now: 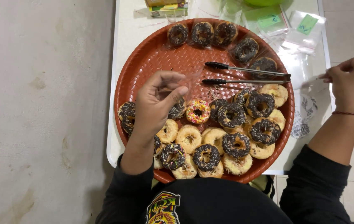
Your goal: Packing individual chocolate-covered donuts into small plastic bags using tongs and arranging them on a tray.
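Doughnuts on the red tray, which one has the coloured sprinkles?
The small ring doughnut near the middle of the red tray, just right of the left hand. It alone has multicoloured sprinkles; the others are chocolate-topped or plain.
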